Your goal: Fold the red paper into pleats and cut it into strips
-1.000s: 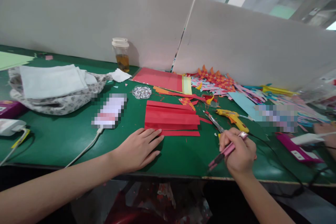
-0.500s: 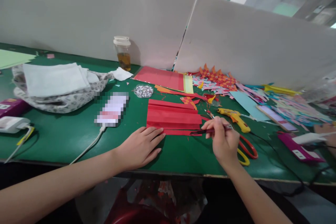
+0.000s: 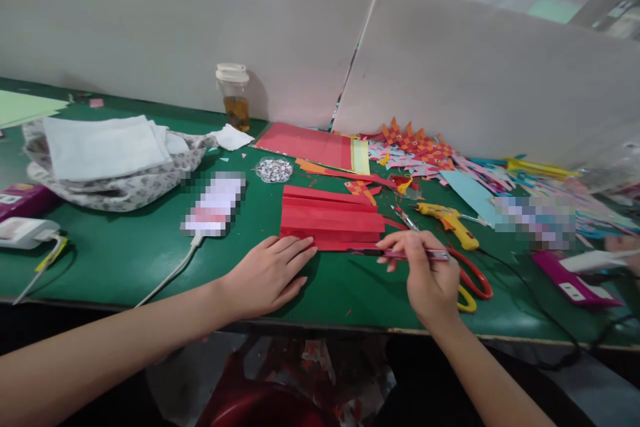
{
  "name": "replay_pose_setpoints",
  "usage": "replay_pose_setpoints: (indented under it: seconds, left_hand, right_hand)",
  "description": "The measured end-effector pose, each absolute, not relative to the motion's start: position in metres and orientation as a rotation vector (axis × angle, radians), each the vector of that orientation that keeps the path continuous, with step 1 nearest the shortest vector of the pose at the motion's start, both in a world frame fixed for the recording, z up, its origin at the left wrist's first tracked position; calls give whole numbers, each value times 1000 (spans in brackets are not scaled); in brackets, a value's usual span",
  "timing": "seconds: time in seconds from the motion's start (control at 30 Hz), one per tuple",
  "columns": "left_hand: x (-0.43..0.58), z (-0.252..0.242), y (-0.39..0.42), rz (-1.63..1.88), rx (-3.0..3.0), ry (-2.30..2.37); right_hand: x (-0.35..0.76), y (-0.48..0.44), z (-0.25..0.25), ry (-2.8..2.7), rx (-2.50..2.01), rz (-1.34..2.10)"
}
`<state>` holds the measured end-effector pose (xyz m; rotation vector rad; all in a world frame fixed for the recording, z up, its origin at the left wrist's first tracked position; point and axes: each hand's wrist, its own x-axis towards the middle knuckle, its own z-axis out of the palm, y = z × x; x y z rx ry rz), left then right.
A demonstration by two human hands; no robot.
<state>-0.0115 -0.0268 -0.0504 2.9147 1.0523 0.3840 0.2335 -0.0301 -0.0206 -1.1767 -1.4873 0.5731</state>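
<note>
A green surface (image 3: 125,260) backed by grey partition boards carried craft litter. The left hand (image 3: 267,273) lay open and flat, fingertips touching the near left corner of a stack of red paper strips (image 3: 330,221), whose long axis ran left to right. The right hand (image 3: 425,273), the nearer to the stack's right end, gripped a pink craft knife (image 3: 410,254) pointing leftward along the strips' near edge, beside red-handled scissors (image 3: 473,277).

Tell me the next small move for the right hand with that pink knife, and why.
Probably draw the pink knife along the near edge of the red paper stack: the right hand has its tip at that edge, and the left hand lies flat by the stack's near-left corner, steadying it.
</note>
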Motion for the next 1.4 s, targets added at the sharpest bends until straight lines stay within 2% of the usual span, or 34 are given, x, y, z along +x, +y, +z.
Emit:
replay_pose_setpoints:
  seconds: [0.17,0.37,0.7,0.97,1.4]
  left_hand:
    - [-20,-36,-18,491,2802,1265]
    - [-49,-19,15,370,2253,1789]
    - [-45,-40,21,464,2077,1461]
    - [-43,-46,20,514,2030,1419]
    - [-38,-46,12,517,2053,1298]
  right_hand:
    - [223,-23,-19,-1615,-1247,661]
    - [230,-18,-15,-1729,-1443,475]
    - [235,-22,-14,-1850,-1355,545]
    - [213,-15,-23,-1747,-1242,951]
    - [199,-5,-24,-1423,-1280,1151]
